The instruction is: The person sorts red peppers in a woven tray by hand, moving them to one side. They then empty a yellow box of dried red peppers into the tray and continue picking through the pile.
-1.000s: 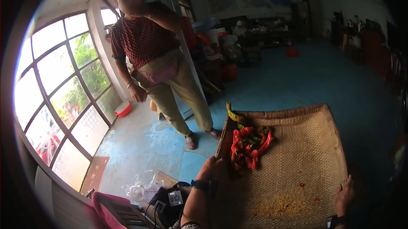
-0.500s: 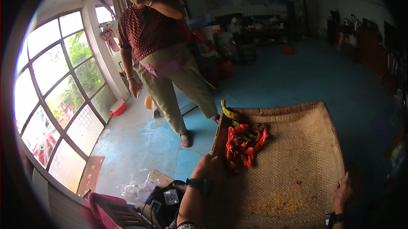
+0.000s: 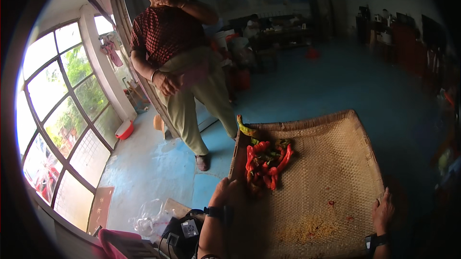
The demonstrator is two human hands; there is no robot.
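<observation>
In front of me is a square woven bamboo tray with a raised rim. My left hand grips its left rim; my fingertips there are dim in shadow. On the right rim lies my right hand, closed round the edge with some fingers on the outside. A heap of red chili peppers sits in the tray's far left part, a few with dark green among them. One yellow-green pepper rests against the far left corner. Pale yellow seeds are scattered over the near part, with small red bits.
A person stands just beyond the tray, far left, one hand raised to the mouth. At my lower left are a pink chair, black electronic gear and a clear plastic bag. A red basin sits by the windows.
The view has swung slightly, so the tray and both hands appear a little farther left. The standing person's lowered hand has come up to the waist. Both my hands keep hold of the tray.
</observation>
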